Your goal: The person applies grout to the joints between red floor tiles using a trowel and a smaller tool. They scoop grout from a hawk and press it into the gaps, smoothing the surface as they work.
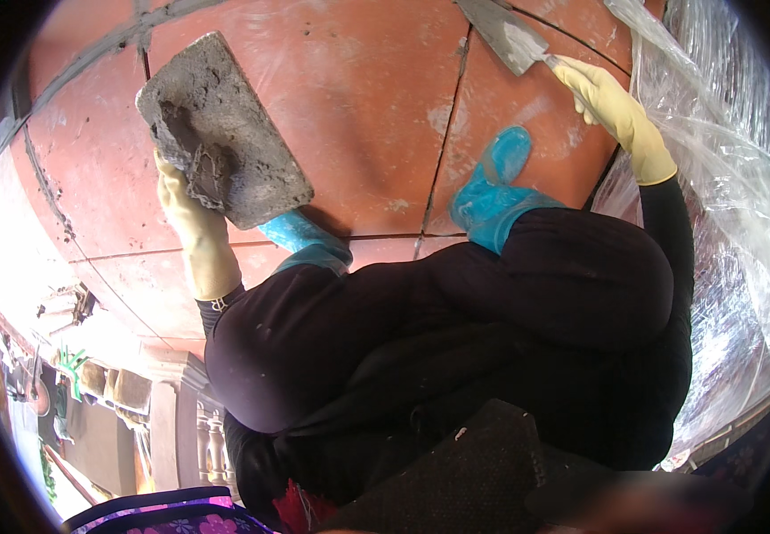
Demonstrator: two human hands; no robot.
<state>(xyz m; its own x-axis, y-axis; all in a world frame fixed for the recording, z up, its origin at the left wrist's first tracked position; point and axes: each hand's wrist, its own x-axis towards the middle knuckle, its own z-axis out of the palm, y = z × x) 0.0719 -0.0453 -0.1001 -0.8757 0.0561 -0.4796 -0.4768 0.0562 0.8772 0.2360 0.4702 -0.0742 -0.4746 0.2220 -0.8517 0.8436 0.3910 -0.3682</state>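
My left hand [193,231], in a pale yellow rubber glove, holds a grey rectangular mortar board [247,111] by its near left side. Most of its fingers are hidden under the board. A dark lump of wet mortar [210,173] sits on the board, toward the hand. Out to the far right, my right hand [612,111], gloved the same way, is closed round the handle of a trowel [508,40]. Grey mortar smears the trowel's metal blade, which points away to the left, over the red tiles [367,107]. A wide gap separates trowel and board.
Grey mortar fills a joint [91,58] between tiles at the far left; other joints are thin dark lines. My blue boots [492,191] stand on the tiles close to me. Clear plastic sheeting [723,142] hangs along the right. A balustrade [211,440] is at lower left.
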